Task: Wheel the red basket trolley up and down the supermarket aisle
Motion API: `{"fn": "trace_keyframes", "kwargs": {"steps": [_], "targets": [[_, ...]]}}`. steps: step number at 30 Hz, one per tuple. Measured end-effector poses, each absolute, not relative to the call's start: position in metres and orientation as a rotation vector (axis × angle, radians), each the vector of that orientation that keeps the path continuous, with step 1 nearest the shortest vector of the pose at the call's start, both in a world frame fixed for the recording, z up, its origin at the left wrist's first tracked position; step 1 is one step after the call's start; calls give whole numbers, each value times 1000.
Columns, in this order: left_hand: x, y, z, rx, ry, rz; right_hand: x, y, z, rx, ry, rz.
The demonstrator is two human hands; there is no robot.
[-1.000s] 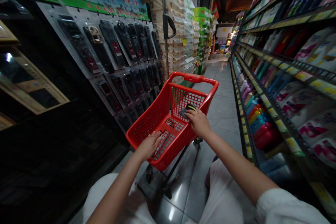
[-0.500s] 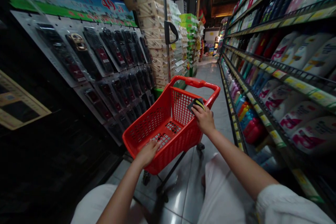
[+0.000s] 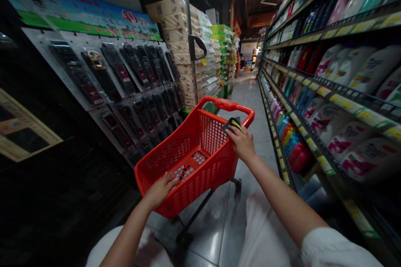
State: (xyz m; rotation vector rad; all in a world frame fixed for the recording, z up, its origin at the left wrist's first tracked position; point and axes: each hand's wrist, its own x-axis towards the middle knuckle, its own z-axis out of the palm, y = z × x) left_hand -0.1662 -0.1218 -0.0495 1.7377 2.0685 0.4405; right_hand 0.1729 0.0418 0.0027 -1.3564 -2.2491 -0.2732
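A red plastic shopping cart [image 3: 175, 156] stands in a shop aisle in front of me. My left hand [image 3: 160, 189] rests on its near rim with the fingers curled over the edge. My right hand [image 3: 241, 144] grips the right rim and also holds a small dark object with a yellow stripe [image 3: 232, 124] against it. The basket of the cart looks empty inside. My white-trousered legs show below.
A pegboard of dark packaged items [image 3: 125, 79] lines the left side. Stacked cartons [image 3: 175, 21] and a metal pole with a black handle [image 3: 194, 48] stand beyond it. Shelves of bottles and refill pouches [image 3: 338, 79] run along the right. The tiled aisle [image 3: 247, 91] stretches ahead.
The cart has swung left and rolled slightly forward along the aisle. My right hand has slid from inside the basket up onto the right rim, still with the dark object.
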Motion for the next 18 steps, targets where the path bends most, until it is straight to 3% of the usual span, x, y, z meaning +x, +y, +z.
{"fn": "trace_keyframes", "kwargs": {"steps": [4, 7, 12, 18], "targets": [[-189, -136, -46, 1722, 2057, 463, 171, 39, 8, -1057, -2468, -292], [-187, -135, -31, 1764, 1999, 493, 182, 53, 17, -1099, -2322, -286], [-120, -87, 2, 1919, 1630, 522, 175, 55, 8, -1283, -2066, -249], [-67, -35, 4, 1801, 1366, 589, 158, 20, -26, -1058, -2244, -273]]}}
